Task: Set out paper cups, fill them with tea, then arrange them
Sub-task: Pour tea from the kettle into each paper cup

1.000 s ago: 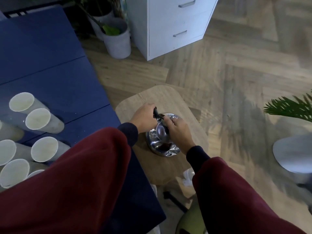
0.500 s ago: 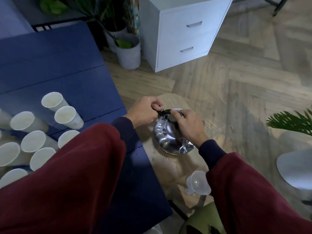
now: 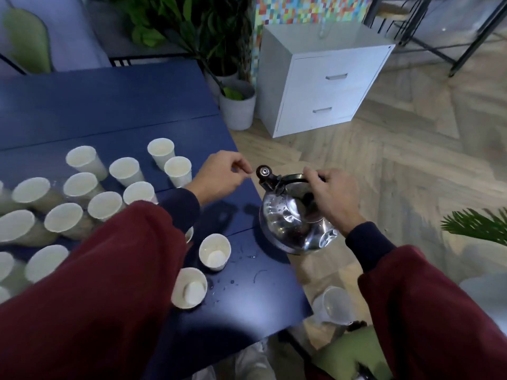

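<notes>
A shiny steel kettle (image 3: 293, 223) hangs over the right edge of the blue table (image 3: 115, 111), its black spout cap (image 3: 264, 171) pointing left. My right hand (image 3: 333, 198) grips the kettle's dark handle from above. My left hand (image 3: 223, 175) hovers just left of the spout with loosely curled fingers, holding nothing. Several white paper cups (image 3: 126, 171) stand on the table's left half. Two more cups sit nearer me, one (image 3: 214, 251) beside the kettle and another (image 3: 189, 287) below it.
Water drops (image 3: 233, 281) spot the table near the front cups. A clear plastic jug (image 3: 333, 305) sits low at the right. A white drawer cabinet (image 3: 323, 78) and a potted plant (image 3: 237, 104) stand beyond the table on the wooden floor.
My right hand has lifted the kettle off the small wooden stool and carried it left to the table edge. My left hand has let go of the spout. The view has swung up and left.
</notes>
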Demonstrator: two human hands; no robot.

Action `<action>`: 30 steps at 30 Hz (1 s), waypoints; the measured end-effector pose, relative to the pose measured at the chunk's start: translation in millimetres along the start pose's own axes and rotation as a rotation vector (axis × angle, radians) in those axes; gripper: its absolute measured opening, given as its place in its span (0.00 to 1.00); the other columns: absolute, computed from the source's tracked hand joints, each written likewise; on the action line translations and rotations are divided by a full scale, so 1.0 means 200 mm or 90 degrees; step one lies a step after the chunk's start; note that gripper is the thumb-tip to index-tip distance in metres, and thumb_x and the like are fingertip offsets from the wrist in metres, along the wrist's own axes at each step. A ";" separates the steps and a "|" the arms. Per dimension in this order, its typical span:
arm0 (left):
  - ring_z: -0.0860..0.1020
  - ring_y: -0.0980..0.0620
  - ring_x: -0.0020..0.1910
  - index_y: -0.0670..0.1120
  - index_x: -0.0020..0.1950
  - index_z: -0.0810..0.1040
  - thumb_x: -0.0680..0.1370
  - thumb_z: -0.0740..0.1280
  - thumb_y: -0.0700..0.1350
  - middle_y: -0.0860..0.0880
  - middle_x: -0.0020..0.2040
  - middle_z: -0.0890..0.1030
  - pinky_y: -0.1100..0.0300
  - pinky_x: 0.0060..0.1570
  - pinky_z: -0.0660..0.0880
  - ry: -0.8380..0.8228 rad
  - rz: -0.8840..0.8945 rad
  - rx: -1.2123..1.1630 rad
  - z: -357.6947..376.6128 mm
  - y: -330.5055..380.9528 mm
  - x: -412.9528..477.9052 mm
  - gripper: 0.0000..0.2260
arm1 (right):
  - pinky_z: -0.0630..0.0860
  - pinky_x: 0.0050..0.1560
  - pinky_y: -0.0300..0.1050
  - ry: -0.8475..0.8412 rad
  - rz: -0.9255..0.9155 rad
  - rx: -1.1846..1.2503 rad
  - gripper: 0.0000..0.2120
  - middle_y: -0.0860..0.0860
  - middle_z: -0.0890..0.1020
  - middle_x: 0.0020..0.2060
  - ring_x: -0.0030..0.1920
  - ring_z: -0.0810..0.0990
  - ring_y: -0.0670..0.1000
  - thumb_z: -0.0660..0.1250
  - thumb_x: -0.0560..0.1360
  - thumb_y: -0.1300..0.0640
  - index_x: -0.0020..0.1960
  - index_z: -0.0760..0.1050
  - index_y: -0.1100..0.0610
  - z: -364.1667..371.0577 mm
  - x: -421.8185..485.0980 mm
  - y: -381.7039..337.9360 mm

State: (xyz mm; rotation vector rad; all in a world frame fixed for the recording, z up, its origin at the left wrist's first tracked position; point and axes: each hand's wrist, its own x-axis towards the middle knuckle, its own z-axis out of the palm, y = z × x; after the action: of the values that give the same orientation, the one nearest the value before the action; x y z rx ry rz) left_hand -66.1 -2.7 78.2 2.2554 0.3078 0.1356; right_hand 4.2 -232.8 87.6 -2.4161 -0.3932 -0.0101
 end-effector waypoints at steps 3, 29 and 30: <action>0.80 0.54 0.39 0.47 0.44 0.82 0.76 0.71 0.37 0.56 0.36 0.80 0.64 0.42 0.73 0.005 -0.009 -0.001 -0.12 -0.08 -0.16 0.06 | 0.66 0.30 0.50 0.006 -0.028 0.019 0.28 0.59 0.73 0.26 0.27 0.70 0.54 0.61 0.78 0.41 0.37 0.75 0.66 0.01 -0.12 -0.10; 0.73 0.42 0.63 0.41 0.74 0.66 0.71 0.76 0.54 0.43 0.64 0.74 0.51 0.62 0.69 -0.131 -0.016 0.311 0.19 -0.47 -0.73 0.37 | 0.56 0.30 0.48 -0.047 -0.085 0.103 0.27 0.53 0.58 0.25 0.27 0.57 0.48 0.69 0.77 0.54 0.28 0.58 0.62 0.05 -0.54 -0.25; 0.73 0.42 0.62 0.41 0.74 0.66 0.72 0.76 0.54 0.43 0.64 0.74 0.51 0.62 0.69 -0.126 -0.019 0.316 0.20 -0.47 -0.72 0.36 | 0.56 0.30 0.48 -0.051 -0.088 0.104 0.27 0.53 0.58 0.25 0.27 0.57 0.48 0.69 0.77 0.55 0.28 0.58 0.62 0.05 -0.53 -0.24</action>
State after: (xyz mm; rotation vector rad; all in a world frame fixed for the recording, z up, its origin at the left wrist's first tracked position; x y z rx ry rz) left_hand -213.7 -12.7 -19.2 2.7256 0.2906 -0.2021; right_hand -110.8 -221.3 99.2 -2.2288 -0.5751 0.0557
